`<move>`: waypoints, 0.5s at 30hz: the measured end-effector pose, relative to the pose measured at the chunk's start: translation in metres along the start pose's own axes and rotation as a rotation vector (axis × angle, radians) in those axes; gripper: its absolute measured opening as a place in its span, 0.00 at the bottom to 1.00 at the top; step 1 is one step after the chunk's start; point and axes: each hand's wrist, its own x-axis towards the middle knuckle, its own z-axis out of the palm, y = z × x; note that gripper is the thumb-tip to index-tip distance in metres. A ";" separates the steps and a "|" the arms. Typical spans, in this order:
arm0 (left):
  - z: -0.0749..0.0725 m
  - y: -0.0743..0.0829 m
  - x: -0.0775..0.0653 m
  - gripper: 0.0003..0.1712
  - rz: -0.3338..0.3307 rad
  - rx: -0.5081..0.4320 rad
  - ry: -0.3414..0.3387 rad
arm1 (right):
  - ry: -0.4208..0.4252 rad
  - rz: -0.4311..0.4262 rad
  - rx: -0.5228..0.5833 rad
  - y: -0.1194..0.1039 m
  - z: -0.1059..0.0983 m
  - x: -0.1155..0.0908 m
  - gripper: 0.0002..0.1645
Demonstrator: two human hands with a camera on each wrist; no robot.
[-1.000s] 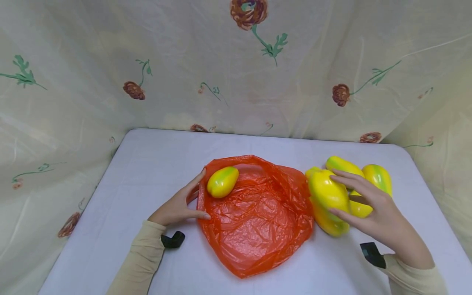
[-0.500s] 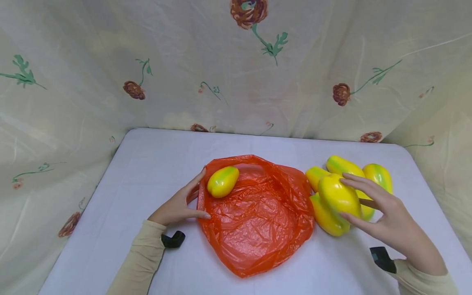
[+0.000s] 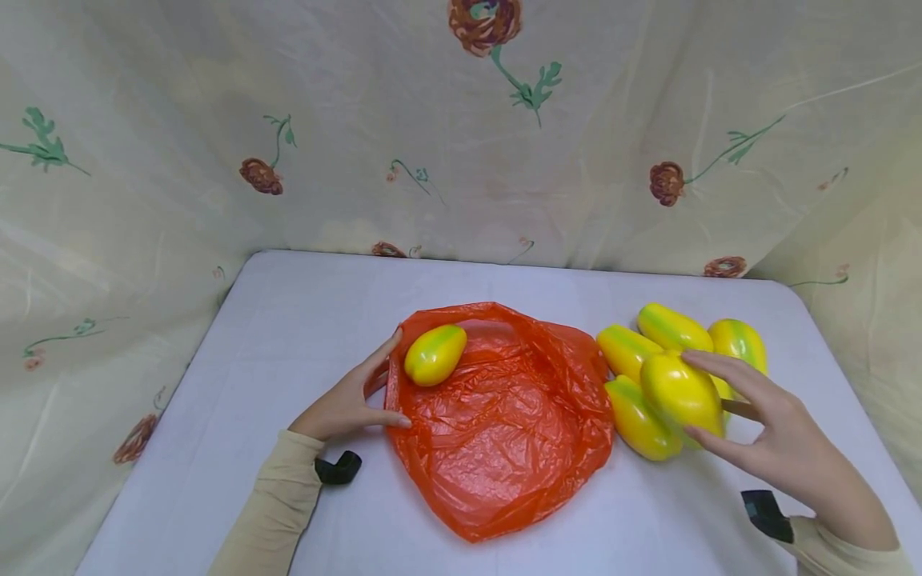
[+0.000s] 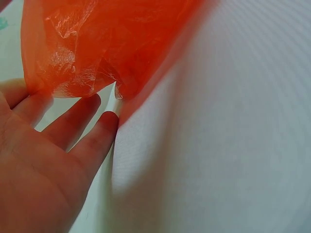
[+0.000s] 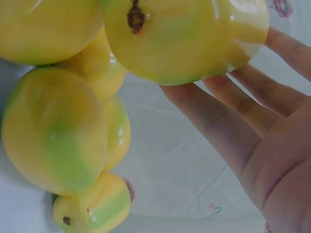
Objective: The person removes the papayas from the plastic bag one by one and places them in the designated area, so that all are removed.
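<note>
My right hand [image 3: 785,436] holds a glossy yellow-green papaya [image 3: 680,394] between thumb and fingertips, raised over the other papayas at the right. In the right wrist view the fingers lie along the side of the held papaya [image 5: 189,39], its dark stem end showing. A red plastic bag [image 3: 497,448] lies spread with its mouth open mid-table. One papaya [image 3: 435,356] rests inside it at the far left. My left hand [image 3: 353,400] holds the bag's left rim, thumb over the edge; in the left wrist view its fingertips touch the thin red film [image 4: 107,53] from outside.
Several papayas [image 3: 641,420] lie grouped on the white table [image 3: 324,296] at the right, close against the bag's right side. A floral curtain [image 3: 346,120] hangs behind the table and along its sides. Each wrist wears a black camera [image 3: 337,467].
My right hand has moved the papaya right and toward me, away from the bag's right edge, uncovering more of the papayas behind. The left hand and bag have stayed still.
</note>
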 end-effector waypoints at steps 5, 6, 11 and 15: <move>0.000 -0.002 0.001 0.68 0.017 0.005 -0.003 | -0.019 0.041 -0.024 0.006 -0.002 -0.004 0.55; 0.000 -0.002 0.001 0.68 0.018 0.004 -0.003 | -0.024 0.045 -0.026 0.008 -0.003 -0.005 0.55; 0.000 -0.002 0.001 0.68 0.015 -0.003 -0.006 | -0.035 0.033 -0.025 0.015 -0.005 -0.012 0.56; 0.000 -0.002 0.001 0.68 0.018 -0.009 -0.012 | -0.052 0.042 -0.029 0.021 -0.005 -0.018 0.56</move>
